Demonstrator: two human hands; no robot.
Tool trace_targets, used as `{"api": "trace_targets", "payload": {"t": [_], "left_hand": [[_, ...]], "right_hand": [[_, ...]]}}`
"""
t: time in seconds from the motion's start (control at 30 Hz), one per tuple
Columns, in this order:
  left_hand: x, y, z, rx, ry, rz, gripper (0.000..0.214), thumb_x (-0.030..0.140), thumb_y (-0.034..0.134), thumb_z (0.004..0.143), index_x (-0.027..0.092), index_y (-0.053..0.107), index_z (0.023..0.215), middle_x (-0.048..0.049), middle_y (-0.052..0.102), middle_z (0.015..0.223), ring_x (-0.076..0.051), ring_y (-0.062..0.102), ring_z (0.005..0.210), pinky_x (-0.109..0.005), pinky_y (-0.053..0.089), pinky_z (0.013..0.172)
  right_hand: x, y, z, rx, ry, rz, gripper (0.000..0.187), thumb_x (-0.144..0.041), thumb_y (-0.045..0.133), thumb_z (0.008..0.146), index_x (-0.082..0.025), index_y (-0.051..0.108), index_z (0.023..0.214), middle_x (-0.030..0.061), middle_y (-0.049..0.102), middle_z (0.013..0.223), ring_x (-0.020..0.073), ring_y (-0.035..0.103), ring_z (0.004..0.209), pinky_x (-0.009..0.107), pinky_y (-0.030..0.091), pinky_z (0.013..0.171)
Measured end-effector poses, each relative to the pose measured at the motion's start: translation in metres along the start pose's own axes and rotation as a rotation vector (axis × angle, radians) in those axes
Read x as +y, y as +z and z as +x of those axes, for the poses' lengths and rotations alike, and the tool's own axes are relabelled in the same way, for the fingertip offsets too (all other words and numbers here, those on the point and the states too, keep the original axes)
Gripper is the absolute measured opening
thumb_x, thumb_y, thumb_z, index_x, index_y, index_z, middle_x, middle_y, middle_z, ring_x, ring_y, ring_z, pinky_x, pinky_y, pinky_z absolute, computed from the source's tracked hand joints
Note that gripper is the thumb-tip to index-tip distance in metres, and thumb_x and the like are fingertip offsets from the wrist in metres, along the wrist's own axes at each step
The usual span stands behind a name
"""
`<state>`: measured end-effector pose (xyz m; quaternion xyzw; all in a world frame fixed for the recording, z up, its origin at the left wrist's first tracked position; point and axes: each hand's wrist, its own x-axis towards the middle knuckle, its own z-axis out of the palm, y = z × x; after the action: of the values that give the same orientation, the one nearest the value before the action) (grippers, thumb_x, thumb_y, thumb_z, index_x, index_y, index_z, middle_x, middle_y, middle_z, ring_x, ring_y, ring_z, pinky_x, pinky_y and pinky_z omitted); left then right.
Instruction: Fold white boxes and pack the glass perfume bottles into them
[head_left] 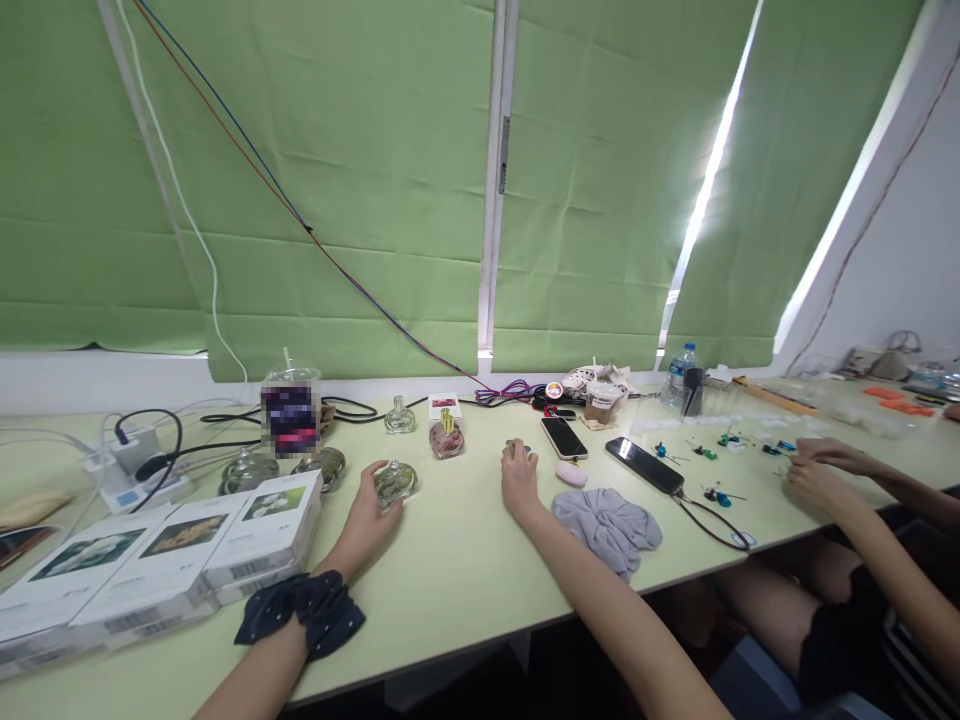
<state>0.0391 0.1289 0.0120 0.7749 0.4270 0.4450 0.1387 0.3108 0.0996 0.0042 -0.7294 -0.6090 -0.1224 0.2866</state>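
My left hand (367,515) rests on the pale green table (465,560), its fingers curled round a round glass perfume bottle (395,482). A dark polka-dot scrunchie (304,612) sits on that wrist. My right hand (519,475) lies further right, closed over a small round object (516,447) that is mostly hidden by the fingers. Between the two hands, further back, stands a pink perfume bottle with a gold cap (446,433) and a small clear bottle (400,417).
White boxes (165,560) are stacked at the left, near more glass bottles (247,470) and a power strip (131,470). Two phones (564,437) (643,464), a grey scrunchie (607,525) and a pink oval item (571,473) lie right. Another person's hands (814,470) work at far right.
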Motion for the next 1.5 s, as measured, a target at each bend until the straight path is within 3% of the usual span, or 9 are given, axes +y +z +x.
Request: {"api": "trace_targets", "payload": {"t": [0.23, 0.4, 0.47, 0.63, 0.77, 0.9, 1.03, 1.3, 1.5], "left_hand": [[0.02, -0.005, -0.005, 0.165, 0.238, 0.343, 0.043, 0.025, 0.053, 0.078, 0.017, 0.046, 0.12, -0.0145, 0.045, 0.121, -0.034, 0.044, 0.118, -0.055, 0.035, 0.099], [0.032, 0.009, -0.009, -0.04, 0.427, 0.226, 0.038, 0.022, 0.047, 0.086, 0.023, 0.045, 0.124, -0.0123, 0.049, 0.123, -0.026, 0.047, 0.12, -0.045, 0.041, 0.1], [0.036, 0.02, -0.006, -0.107, 0.432, 0.236, 0.038, 0.023, 0.046, 0.089, 0.023, 0.045, 0.127, -0.0124, 0.05, 0.126, -0.025, 0.048, 0.12, -0.044, 0.042, 0.099], [0.042, 0.046, 0.007, -0.06, 0.411, 0.412, 0.035, 0.024, 0.045, 0.09, 0.019, 0.05, 0.124, -0.015, 0.053, 0.126, -0.029, 0.049, 0.117, -0.048, 0.041, 0.097], [0.043, 0.054, 0.015, -0.087, 0.443, 0.405, 0.03, 0.026, 0.048, 0.089, 0.023, 0.056, 0.117, -0.0122, 0.056, 0.125, -0.029, 0.048, 0.117, -0.045, 0.04, 0.096], [0.043, 0.05, 0.015, -0.153, 0.462, 0.287, 0.026, 0.028, 0.047, 0.09, 0.023, 0.058, 0.113, -0.0096, 0.062, 0.113, -0.026, 0.054, 0.106, -0.041, 0.044, 0.09], [0.048, 0.041, 0.013, -0.163, 0.453, 0.174, 0.019, 0.028, 0.045, 0.091, 0.022, 0.06, 0.102, -0.0072, 0.065, 0.098, -0.023, 0.057, 0.091, -0.038, 0.046, 0.083], [0.056, 0.033, 0.006, -0.154, 0.341, 0.013, 0.014, 0.032, 0.043, 0.091, 0.02, 0.051, 0.09, -0.0044, 0.058, 0.088, -0.018, 0.06, 0.082, -0.032, 0.05, 0.075], [0.058, 0.033, 0.0, -0.082, 0.428, 0.079, 0.026, 0.025, 0.048, 0.087, 0.018, 0.047, 0.112, -0.0054, 0.062, 0.092, -0.019, 0.064, 0.081, -0.033, 0.052, 0.074]], "right_hand": [[-0.007, 0.002, -0.002, -0.018, 0.023, 0.431, 0.023, 0.0, 0.042, 0.084, -0.014, 0.06, 0.089, 0.0137, 0.056, 0.11, 0.0202, 0.054, 0.097, 0.034, 0.041, 0.087], [-0.03, 0.006, -0.005, -0.078, 0.158, 0.876, 0.006, -0.018, 0.051, 0.084, -0.016, 0.056, 0.082, 0.0067, 0.061, 0.086, 0.0174, 0.059, 0.078, 0.032, 0.048, 0.075], [-0.043, 0.009, -0.007, -0.143, 0.241, 1.07, 0.012, -0.026, 0.053, 0.083, -0.015, 0.056, 0.088, 0.0053, 0.063, 0.081, 0.0152, 0.06, 0.067, 0.03, 0.049, 0.066], [-0.064, 0.015, -0.008, -0.338, 0.386, 1.502, 0.025, -0.036, 0.062, 0.077, -0.011, 0.062, 0.08, 0.0068, 0.065, 0.071, 0.0141, 0.059, 0.061, 0.028, 0.048, 0.061], [-0.059, 0.01, -0.006, -0.451, 0.441, 1.731, 0.02, -0.031, 0.068, 0.072, -0.012, 0.063, 0.069, 0.0062, 0.064, 0.069, 0.0124, 0.056, 0.061, 0.025, 0.044, 0.059], [-0.05, 0.002, -0.007, -0.581, 0.464, 1.851, 0.015, -0.024, 0.071, 0.071, -0.01, 0.067, 0.069, 0.0033, 0.062, 0.065, 0.0084, 0.05, 0.056, 0.023, 0.042, 0.059], [-0.05, -0.001, -0.011, -0.708, 0.48, 1.894, 0.018, -0.021, 0.079, 0.065, -0.006, 0.069, 0.068, 0.0033, 0.062, 0.062, 0.0079, 0.054, 0.058, 0.021, 0.043, 0.061], [-0.047, 0.001, -0.013, -0.729, 0.496, 1.912, 0.019, -0.02, 0.079, 0.067, -0.007, 0.072, 0.079, 0.0043, 0.068, 0.072, 0.0045, 0.056, 0.057, 0.017, 0.045, 0.061], [-0.046, -0.002, -0.017, -0.725, 0.458, 1.894, 0.03, -0.021, 0.086, 0.054, -0.009, 0.072, 0.078, 0.004, 0.07, 0.072, 0.0089, 0.063, 0.064, 0.02, 0.049, 0.067]]}}
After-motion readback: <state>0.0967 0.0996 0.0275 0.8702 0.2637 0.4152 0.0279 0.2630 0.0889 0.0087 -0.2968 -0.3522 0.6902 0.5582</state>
